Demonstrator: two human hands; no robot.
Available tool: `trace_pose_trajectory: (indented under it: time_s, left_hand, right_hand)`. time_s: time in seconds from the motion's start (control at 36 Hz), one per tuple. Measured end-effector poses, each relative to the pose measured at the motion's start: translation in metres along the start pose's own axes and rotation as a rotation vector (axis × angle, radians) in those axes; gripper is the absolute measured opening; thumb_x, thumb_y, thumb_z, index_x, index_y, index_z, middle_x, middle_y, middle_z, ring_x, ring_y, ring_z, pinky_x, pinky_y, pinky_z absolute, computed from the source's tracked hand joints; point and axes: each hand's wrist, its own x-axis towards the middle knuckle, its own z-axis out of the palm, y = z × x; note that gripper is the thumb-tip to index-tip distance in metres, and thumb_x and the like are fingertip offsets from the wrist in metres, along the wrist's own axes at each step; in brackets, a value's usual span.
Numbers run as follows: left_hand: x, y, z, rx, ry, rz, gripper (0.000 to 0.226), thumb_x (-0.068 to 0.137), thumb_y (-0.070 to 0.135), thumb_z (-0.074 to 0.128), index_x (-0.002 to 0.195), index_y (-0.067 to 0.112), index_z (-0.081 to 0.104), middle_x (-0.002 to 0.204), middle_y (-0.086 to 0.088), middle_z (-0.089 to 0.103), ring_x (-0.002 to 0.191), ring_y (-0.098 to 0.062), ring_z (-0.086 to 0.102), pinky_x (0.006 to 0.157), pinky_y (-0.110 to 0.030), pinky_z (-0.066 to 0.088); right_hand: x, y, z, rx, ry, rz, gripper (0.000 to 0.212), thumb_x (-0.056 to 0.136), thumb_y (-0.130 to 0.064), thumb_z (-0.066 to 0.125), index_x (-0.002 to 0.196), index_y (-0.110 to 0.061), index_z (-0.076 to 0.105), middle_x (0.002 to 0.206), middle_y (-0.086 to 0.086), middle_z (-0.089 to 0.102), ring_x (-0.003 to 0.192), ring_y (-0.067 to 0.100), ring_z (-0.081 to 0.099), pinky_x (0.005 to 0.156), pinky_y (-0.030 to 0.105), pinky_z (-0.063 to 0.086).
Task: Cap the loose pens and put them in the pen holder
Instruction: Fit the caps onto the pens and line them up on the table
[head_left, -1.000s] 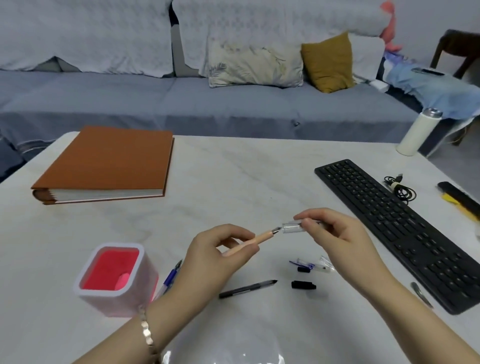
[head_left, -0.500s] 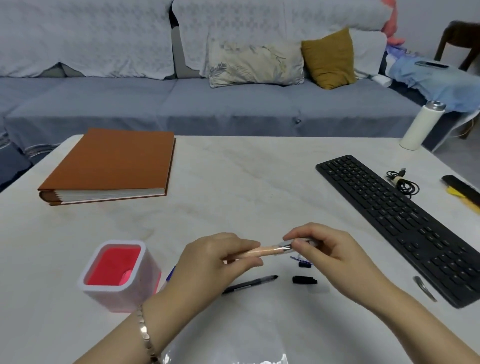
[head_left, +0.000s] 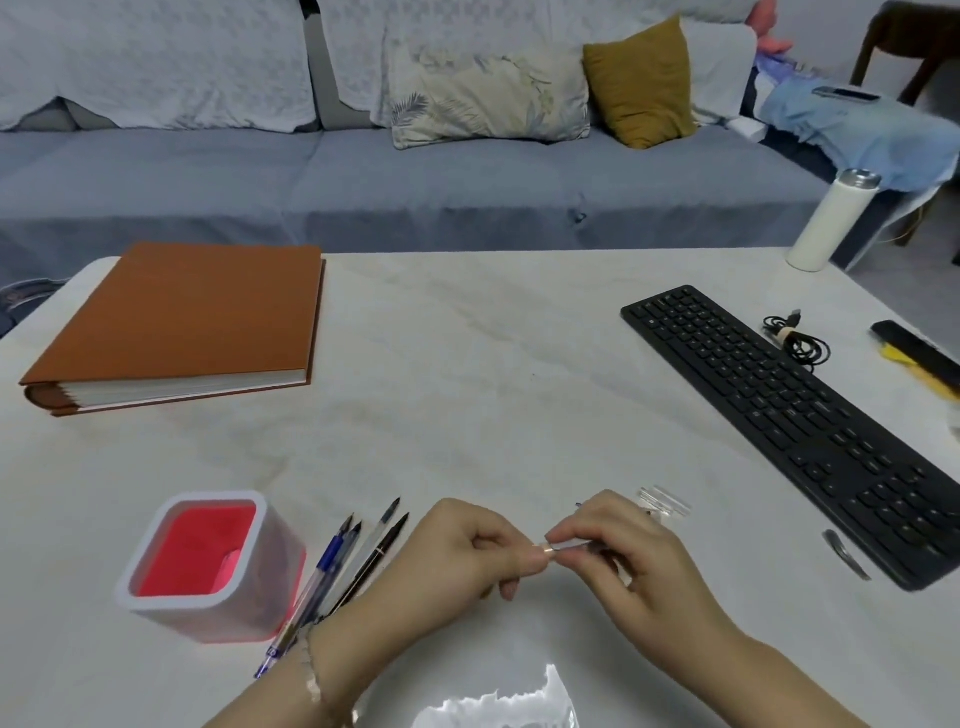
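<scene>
My left hand and my right hand meet near the table's front edge, both closed on one peach pen. Only a short bit of its barrel shows between the fingers. My right hand pinches the clear cap end of it. The pink pen holder, white-rimmed, stands at the front left. Several uncapped pens lie side by side between the holder and my left hand. Clear caps lie just beyond my right hand.
A brown album lies at the back left. A black keyboard runs along the right, with a coiled cable and a black remote beyond it. A white bottle stands at the far right corner. A metal clip lies by the keyboard.
My hands have come closer together and nearer to me; the cap has slid along the peach pen, whose barrel is now almost hidden. The view tilted, showing the loose pens by the holder.
</scene>
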Motion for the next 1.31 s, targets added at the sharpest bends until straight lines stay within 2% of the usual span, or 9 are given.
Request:
trace_pose_trajectory:
  time_s: [0.11, 0.22, 0.33, 0.42, 0.61, 0.94, 1.03, 1.17, 1.31]
  left_hand:
    - [0.002, -0.004, -0.006, -0.133, -0.148, -0.264, 0.017, 0.079, 0.022, 0.063, 0.066, 0.012, 0.069, 0.038, 0.007, 0.052, 0.034, -0.005, 0.03, 0.036, -0.017, 0.017]
    - [0.0, -0.018, -0.01, 0.246, -0.061, -0.107, 0.027, 0.082, 0.032, 0.059, 0.058, 0.021, 0.065, 0.048, 0.006, 0.058, 0.048, -0.01, 0.047, 0.05, -0.024, 0.038]
    - [-0.005, -0.044, -0.023, 0.782, 0.255, -0.013, 0.028, 0.093, 0.034, 0.038, 0.092, 0.016, 0.06, 0.093, -0.004, 0.062, 0.091, -0.021, 0.055, 0.081, -0.035, 0.044]
    - [-0.013, -0.06, -0.04, 0.937, 0.493, -0.041, 0.013, 0.087, 0.008, 0.046, 0.095, 0.009, 0.056, 0.096, -0.011, 0.059, 0.092, -0.032, 0.057, 0.074, -0.043, 0.051]
    - [-0.019, -0.072, -0.052, 1.176, 0.402, -0.333, 0.033, 0.079, -0.004, 0.039, 0.107, 0.012, 0.039, 0.107, -0.008, 0.056, 0.099, -0.026, 0.055, 0.075, -0.032, 0.044]
    - [-0.003, -0.08, -0.055, 0.998, 0.533, -0.166, 0.008, 0.081, 0.001, 0.05, 0.086, 0.004, 0.057, 0.085, -0.019, 0.06, 0.081, -0.04, 0.057, 0.064, -0.043, 0.048]
    - [-0.002, -0.07, -0.049, 0.881, 0.615, -0.03, 0.014, 0.085, 0.007, 0.052, 0.098, 0.005, 0.059, 0.091, -0.018, 0.058, 0.081, -0.041, 0.059, 0.064, -0.043, 0.049]
    - [0.005, -0.042, -0.034, 0.605, 0.677, 0.144, 0.024, 0.091, 0.021, 0.047, 0.113, 0.02, 0.055, 0.097, -0.002, 0.051, 0.079, -0.021, 0.055, 0.072, -0.032, 0.043]
    - [0.008, -0.026, -0.021, 0.305, 0.558, 0.166, 0.02, 0.087, 0.015, 0.053, 0.094, 0.032, 0.061, 0.078, 0.009, 0.059, 0.068, 0.003, 0.054, 0.058, -0.002, 0.039]
  right_hand:
    - [0.002, 0.009, 0.0, -0.029, -0.184, 0.013, 0.013, 0.084, -0.033, 0.051, 0.09, -0.03, 0.061, 0.081, -0.004, 0.061, 0.074, 0.0, 0.052, 0.066, 0.008, 0.038]
    - [0.006, 0.033, 0.005, -0.414, -0.429, -0.117, 0.024, 0.088, -0.038, 0.038, 0.102, -0.032, 0.056, 0.081, -0.008, 0.066, 0.078, 0.002, 0.044, 0.07, 0.018, 0.034]
    - [0.015, 0.046, 0.009, -0.392, -0.226, 0.037, 0.026, 0.088, -0.034, 0.039, 0.101, -0.027, 0.06, 0.081, -0.009, 0.065, 0.081, 0.005, 0.046, 0.069, 0.02, 0.037]
    - [0.025, 0.059, 0.01, -0.386, -0.082, 0.192, 0.026, 0.091, -0.026, 0.042, 0.099, -0.018, 0.064, 0.085, -0.005, 0.059, 0.086, 0.016, 0.05, 0.079, 0.026, 0.037]
    - [0.043, 0.071, 0.024, -0.421, -0.081, 0.283, 0.018, 0.089, -0.011, 0.05, 0.095, -0.014, 0.067, 0.095, 0.004, 0.069, 0.096, 0.026, 0.053, 0.085, 0.037, 0.038]
    - [0.012, 0.076, -0.017, -0.488, 0.018, 0.393, 0.022, 0.081, -0.004, 0.059, 0.101, -0.008, 0.065, 0.106, 0.01, 0.065, 0.108, 0.027, 0.052, 0.093, 0.029, 0.035]
    - [-0.002, 0.081, -0.037, -0.5, 0.02, 0.472, 0.02, 0.082, -0.005, 0.058, 0.1, -0.009, 0.065, 0.104, 0.009, 0.063, 0.107, 0.026, 0.049, 0.088, 0.025, 0.03]
    - [-0.008, 0.083, -0.042, -0.511, -0.09, 0.467, 0.017, 0.084, -0.013, 0.059, 0.098, -0.012, 0.066, 0.089, -0.001, 0.055, 0.098, 0.022, 0.049, 0.082, 0.024, 0.031]
    - [0.001, 0.081, -0.023, -0.542, -0.1, 0.442, 0.023, 0.088, -0.02, 0.052, 0.107, -0.013, 0.063, 0.102, 0.005, 0.058, 0.103, 0.024, 0.046, 0.086, 0.031, 0.037]
